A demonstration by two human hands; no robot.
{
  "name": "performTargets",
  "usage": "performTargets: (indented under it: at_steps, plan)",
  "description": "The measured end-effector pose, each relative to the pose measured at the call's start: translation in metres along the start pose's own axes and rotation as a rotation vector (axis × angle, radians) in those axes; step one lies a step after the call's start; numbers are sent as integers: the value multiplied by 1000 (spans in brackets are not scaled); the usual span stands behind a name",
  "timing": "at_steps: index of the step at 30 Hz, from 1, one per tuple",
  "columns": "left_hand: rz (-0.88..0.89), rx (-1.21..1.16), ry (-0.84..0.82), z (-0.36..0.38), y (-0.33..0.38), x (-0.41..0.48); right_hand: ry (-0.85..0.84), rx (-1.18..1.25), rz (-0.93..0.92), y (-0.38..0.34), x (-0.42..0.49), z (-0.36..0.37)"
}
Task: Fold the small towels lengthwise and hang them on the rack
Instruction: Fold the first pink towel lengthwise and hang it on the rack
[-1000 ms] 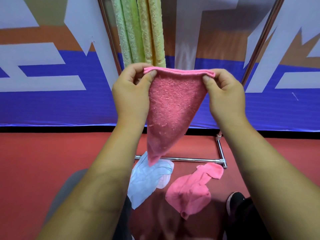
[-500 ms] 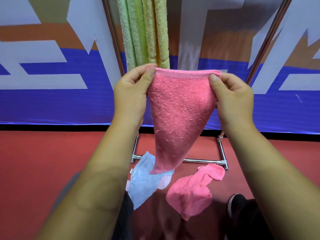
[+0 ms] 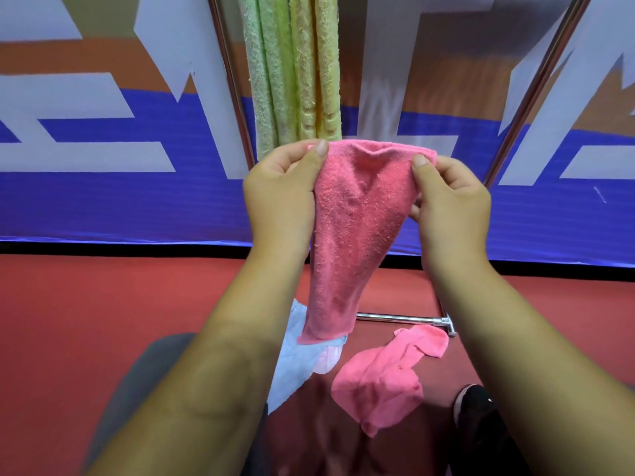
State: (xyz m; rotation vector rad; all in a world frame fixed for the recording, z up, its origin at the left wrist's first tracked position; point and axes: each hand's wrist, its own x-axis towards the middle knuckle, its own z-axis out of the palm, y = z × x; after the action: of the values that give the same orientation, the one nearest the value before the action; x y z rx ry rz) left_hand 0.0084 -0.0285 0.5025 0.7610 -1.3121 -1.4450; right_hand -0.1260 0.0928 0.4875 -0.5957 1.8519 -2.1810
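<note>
Just below the green towel (image 3: 264, 80) and yellow towel (image 3: 321, 70) hanging at the rack (image 3: 226, 80), the left hand (image 3: 278, 201) pinched one top corner of the pink towel (image 3: 354, 218) in its grip. The right hand (image 3: 450, 204) pinched the other corner in its grip, the towel dangling between them above the floor (image 3: 103, 304).

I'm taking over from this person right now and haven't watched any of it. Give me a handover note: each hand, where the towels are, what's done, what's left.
Left hand pinches the held pink towel at its top left corner; right hand pinches the top right corner. The towel hangs between them in front of the rack, not yet on it.
Done: green towel and yellow towel hang folded on the rack.
Left: finish and hang the held one, then fold and hang the crumpled pink towel and light blue towel, both on the floor by the base bar.
</note>
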Motion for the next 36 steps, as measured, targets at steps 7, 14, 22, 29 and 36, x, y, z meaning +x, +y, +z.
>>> performTargets:
  at_steps: [7,14,22,29,36]
  plan:
    - [-63,38,9,10,-14,-7,56,-98,87,9,0,6]
    - [-175,40,37,8,-27,2,23,-160,145,16,2,7]
    - [-587,-179,97,-6,-43,3,72,-48,482,29,10,-3]
    - [-385,-70,20,4,-34,-3,16,-266,64,25,3,5]
    - [-175,82,-39,20,-38,-14,-31,-308,-68,14,-22,16]
